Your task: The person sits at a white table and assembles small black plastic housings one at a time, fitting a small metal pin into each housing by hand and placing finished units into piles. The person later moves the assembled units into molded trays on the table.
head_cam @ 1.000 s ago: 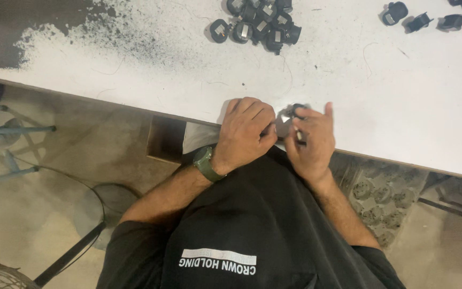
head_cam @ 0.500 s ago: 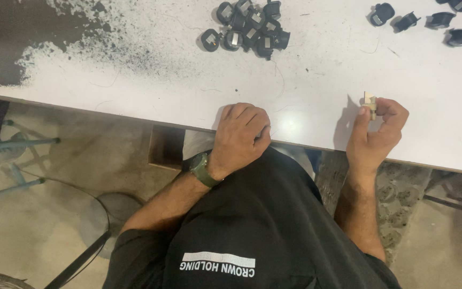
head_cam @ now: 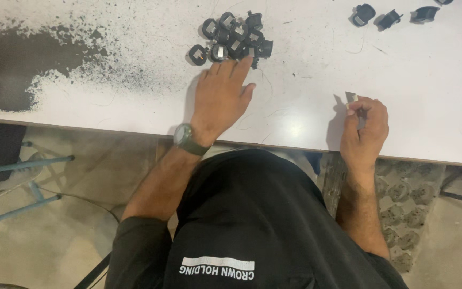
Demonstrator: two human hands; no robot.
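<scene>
My left hand (head_cam: 221,96) lies flat on the white table (head_cam: 306,69), fingers spread, its fingertips touching the near edge of a pile of small black round parts (head_cam: 233,37). It holds nothing. A green watch (head_cam: 186,139) is on that wrist. My right hand (head_cam: 366,131) rests near the table's front edge at the right, fingers closed on a small pale piece (head_cam: 353,100) pinched at the fingertips.
Several more black parts (head_cam: 397,17) lie in a row at the far right of the table. A dark sprayed patch (head_cam: 22,64) stains the table's left side. Below the edge are a blue metal stool frame (head_cam: 17,184) and a tray of grey parts (head_cam: 407,198).
My left hand has left the table's front edge and reached forward to the pile of black parts. My right hand moved right, away from the left, with the small pale piece.
</scene>
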